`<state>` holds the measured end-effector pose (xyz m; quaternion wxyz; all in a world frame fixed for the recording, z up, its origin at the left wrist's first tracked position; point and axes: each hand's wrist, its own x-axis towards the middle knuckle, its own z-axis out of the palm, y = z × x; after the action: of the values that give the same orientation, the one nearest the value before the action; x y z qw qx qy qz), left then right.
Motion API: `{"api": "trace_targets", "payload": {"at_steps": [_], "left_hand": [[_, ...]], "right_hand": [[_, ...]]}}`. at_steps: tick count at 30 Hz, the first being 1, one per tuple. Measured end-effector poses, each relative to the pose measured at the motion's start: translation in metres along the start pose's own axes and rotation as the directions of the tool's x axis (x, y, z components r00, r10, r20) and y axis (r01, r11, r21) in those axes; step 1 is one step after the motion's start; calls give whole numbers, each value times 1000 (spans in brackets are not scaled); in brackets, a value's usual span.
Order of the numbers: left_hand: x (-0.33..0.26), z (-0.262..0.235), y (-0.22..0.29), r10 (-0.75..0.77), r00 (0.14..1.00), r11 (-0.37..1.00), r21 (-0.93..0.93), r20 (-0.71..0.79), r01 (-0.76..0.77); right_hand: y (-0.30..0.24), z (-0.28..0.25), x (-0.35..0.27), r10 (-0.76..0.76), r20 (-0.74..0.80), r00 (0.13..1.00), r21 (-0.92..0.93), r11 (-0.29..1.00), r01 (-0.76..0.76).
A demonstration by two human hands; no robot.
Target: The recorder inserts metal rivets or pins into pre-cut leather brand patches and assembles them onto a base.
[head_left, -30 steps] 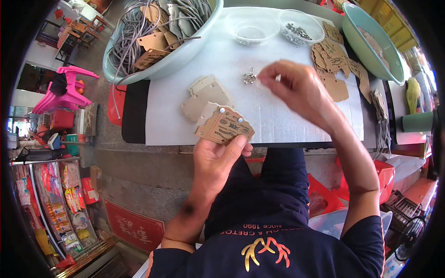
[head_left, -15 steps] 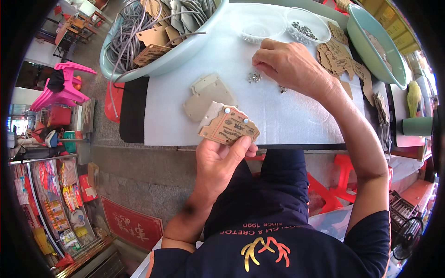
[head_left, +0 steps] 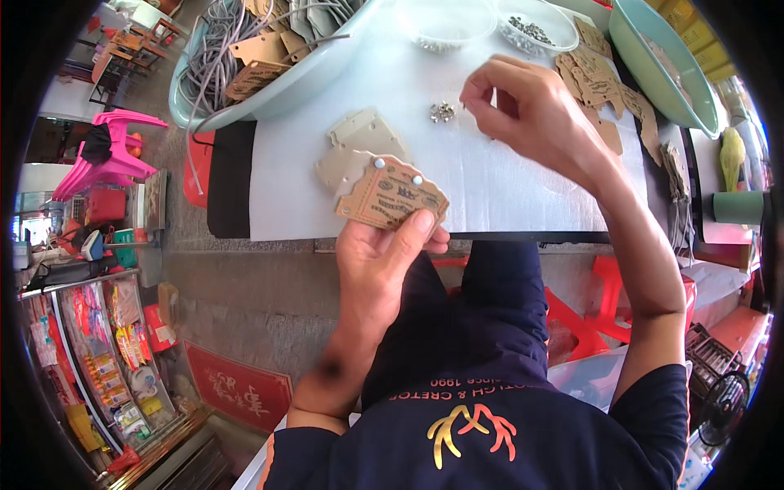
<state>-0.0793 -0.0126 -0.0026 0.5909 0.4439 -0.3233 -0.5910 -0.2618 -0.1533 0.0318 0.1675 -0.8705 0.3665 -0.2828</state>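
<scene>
Change: the right hand (head_left: 535, 114) has lifted off the white table (head_left: 523, 192) since half a second ago and now hangs above it, just right of the little heap of metal studs (head_left: 442, 112); the left hand (head_left: 384, 261) stays put at the table's near edge.
Left hand: thumb and fingers clamped on a brown cardboard tag (head_left: 392, 193), which juts over the table's near edge.
Right hand: fingertips pinched together, probably on one stud, though it is too small to make out.
Studs on the tag: two, both along its upper edge.
Blank cards: a small stack (head_left: 357, 147) on the table, touching the tag's far side; I cannot count the layers.
Clear tubs: two at the table's far edge, one (head_left: 445, 20) behind the heap, one (head_left: 539, 24) to its right.
Basins: two, a pale one (head_left: 269, 90) with grey cords at the far left, a green one (head_left: 653, 61) at the far right.
Open room: bare white surface between the heap and the near edge.
</scene>
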Motion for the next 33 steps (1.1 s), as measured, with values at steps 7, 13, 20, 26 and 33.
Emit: {"api": "trace_targets", "payload": {"at_steps": [7,13,20,26,33], "left_hand": [[3,12,4,1,1000,998,-62,4,-1],[1,21,5,24,998,994,-109,51,-18],[-4,26,8,26,997,993,-116,68,-18],[-5,25,7,26,995,994,-106,96,-15],[-4,22,4,34,990,996,-86,135,-23]], "right_hand": [[-46,7,-53,411,306,858,580,635,-511],[-58,9,-62,430,333,839,681,505,-530],[-59,6,-64,405,402,821,733,394,-554],[-53,2,-65,341,502,795,790,193,-582],[-48,5,-69,330,586,740,789,-27,-613]]}}
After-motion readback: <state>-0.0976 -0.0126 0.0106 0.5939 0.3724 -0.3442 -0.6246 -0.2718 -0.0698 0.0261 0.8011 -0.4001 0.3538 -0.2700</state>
